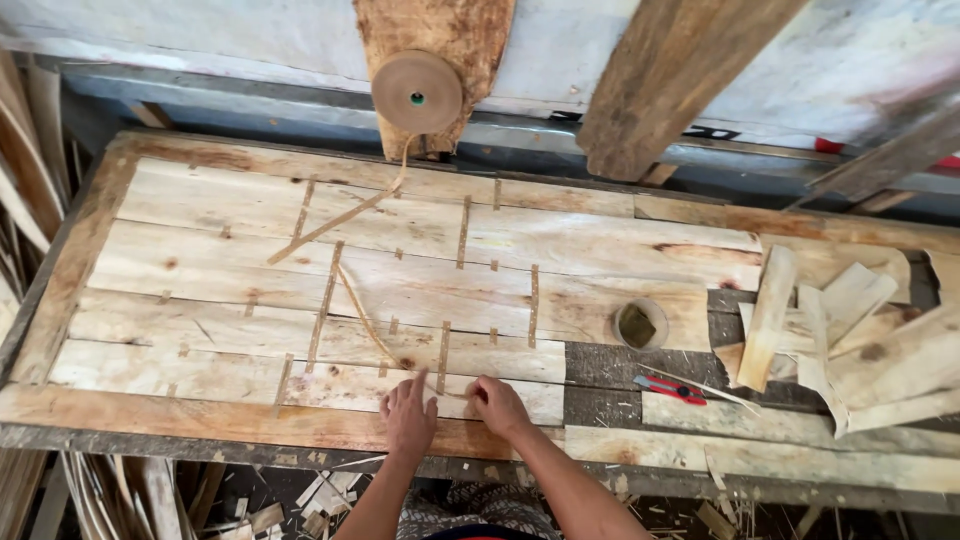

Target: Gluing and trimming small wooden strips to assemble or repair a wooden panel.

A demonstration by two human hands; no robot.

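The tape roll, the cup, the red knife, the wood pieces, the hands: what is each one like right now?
tape roll: hung up, strip pulled down to the hands
veneer sheets: laid flat, taped at the seams
small cup: upright, open
red knife: lying flat, untouched
wood scraps: piled loosely
left hand: pressing flat
right hand: pressing tape

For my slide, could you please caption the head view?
Both hands press brown paper tape onto wood veneer sheets.
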